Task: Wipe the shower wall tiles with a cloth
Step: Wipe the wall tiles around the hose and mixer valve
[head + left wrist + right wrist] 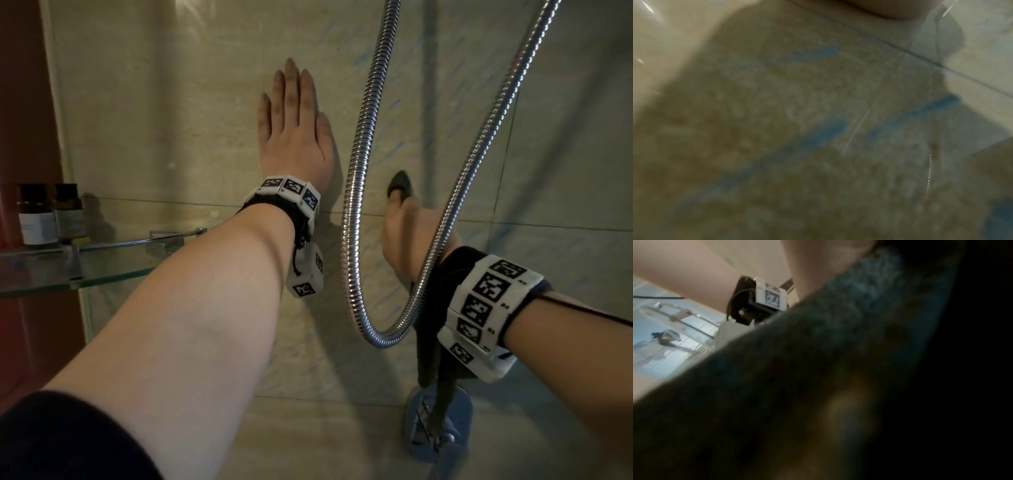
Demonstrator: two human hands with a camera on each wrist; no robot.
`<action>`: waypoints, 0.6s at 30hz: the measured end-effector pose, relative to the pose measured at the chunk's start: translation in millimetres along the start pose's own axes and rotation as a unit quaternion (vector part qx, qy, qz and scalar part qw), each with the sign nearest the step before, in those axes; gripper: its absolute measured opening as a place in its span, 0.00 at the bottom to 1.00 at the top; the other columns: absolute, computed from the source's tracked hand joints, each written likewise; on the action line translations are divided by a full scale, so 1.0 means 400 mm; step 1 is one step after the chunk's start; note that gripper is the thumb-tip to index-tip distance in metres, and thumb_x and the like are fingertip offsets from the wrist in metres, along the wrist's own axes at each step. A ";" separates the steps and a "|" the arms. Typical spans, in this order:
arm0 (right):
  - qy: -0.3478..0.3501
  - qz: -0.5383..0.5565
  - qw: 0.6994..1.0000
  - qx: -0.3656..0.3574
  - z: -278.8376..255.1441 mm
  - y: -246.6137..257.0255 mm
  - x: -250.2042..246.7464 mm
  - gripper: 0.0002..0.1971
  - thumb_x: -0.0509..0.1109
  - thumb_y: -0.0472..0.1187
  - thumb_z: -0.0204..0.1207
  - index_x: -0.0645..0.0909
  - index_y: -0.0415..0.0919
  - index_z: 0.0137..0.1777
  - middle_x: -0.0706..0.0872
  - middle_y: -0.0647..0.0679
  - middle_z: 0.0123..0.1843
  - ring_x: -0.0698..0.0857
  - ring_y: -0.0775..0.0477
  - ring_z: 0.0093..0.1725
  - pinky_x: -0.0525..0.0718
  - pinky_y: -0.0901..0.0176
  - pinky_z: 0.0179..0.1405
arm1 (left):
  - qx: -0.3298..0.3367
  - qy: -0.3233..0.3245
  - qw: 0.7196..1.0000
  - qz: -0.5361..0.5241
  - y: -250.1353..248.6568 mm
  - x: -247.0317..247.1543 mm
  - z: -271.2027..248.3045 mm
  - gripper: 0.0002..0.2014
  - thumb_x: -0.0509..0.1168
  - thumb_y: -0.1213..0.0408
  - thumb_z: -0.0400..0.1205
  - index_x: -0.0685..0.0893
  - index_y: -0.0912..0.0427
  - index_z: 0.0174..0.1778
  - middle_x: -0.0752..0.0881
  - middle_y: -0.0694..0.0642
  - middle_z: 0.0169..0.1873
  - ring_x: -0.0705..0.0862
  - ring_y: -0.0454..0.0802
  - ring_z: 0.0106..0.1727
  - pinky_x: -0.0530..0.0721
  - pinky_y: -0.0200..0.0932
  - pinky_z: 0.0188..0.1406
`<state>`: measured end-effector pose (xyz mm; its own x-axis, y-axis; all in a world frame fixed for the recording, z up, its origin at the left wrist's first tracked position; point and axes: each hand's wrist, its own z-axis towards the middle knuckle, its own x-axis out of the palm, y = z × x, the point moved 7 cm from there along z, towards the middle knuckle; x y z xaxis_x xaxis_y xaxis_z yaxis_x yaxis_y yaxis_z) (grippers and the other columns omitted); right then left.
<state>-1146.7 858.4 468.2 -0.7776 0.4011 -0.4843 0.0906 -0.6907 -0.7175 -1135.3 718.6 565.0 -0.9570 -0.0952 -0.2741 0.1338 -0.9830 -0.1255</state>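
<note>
Beige shower wall tiles (171, 120) fill the head view, with faint blue streaks to the right. My left hand (294, 113) lies flat on the wall, fingers straight and pointing up, holding nothing. My right hand (406, 233) is lower and to the right, behind the shower hose, and grips a dark cloth (400, 185) against the wall. One tip of the cloth sticks up above the fingers and the rest hangs below the wrist. The left wrist view shows blurred tile (777, 186) with blue streaks (818, 139). The cloth (838, 369) covers most of the right wrist view.
A metal shower hose (363, 171) loops down between my hands and across my right wrist. A chrome tap fitting (438, 425) sits low on the wall under the right wrist. At the left, a glass corner shelf (51, 274) carries two small brown bottles (36, 216).
</note>
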 end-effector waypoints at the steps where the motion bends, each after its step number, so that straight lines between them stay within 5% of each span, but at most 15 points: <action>1: -0.003 0.038 0.999 0.014 0.002 0.003 -0.003 0.27 0.49 0.33 0.83 0.50 0.22 0.79 0.68 0.28 0.74 0.81 0.40 0.59 0.82 0.53 0.45 | -0.001 0.000 1.000 0.000 0.000 -0.001 -0.001 0.31 0.34 0.55 0.84 0.45 0.61 0.85 0.45 0.58 0.85 0.43 0.54 0.86 0.37 0.51 0.83; 4: -0.033 0.114 0.992 0.032 0.018 0.013 -0.003 0.29 0.49 0.36 0.83 0.47 0.31 0.82 0.75 0.38 0.63 0.85 0.43 0.48 0.79 0.53 0.37 | -0.002 0.001 1.000 0.003 -0.001 0.001 -0.002 0.31 0.34 0.55 0.85 0.45 0.61 0.85 0.45 0.57 0.85 0.42 0.53 0.86 0.36 0.51 0.83; 9: -0.048 0.100 0.993 0.031 0.032 -0.020 -0.002 0.28 0.53 0.36 0.82 0.50 0.42 0.81 0.71 0.41 0.60 0.82 0.45 0.44 0.70 0.55 0.29 | -0.001 0.002 1.000 0.002 0.003 0.002 -0.002 0.31 0.36 0.55 0.86 0.45 0.61 0.85 0.44 0.57 0.85 0.42 0.53 0.86 0.36 0.51 0.83; 18: -0.075 0.118 0.987 0.075 0.052 -0.093 -0.026 0.30 0.48 0.31 0.83 0.43 0.39 0.83 0.70 0.36 0.61 0.83 0.42 0.47 0.75 0.55 0.36 | -0.005 -0.012 1.000 -0.002 0.003 0.002 -0.001 0.29 0.40 0.56 0.88 0.46 0.60 0.86 0.45 0.57 0.85 0.43 0.53 0.86 0.36 0.50 0.83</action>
<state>-1155.0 867.3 510.4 -0.8300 0.1322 -0.5418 0.1966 -0.8397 -0.5062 -1135.9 717.5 564.4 -0.9633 -0.0941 -0.2513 0.1317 -0.9818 -0.1370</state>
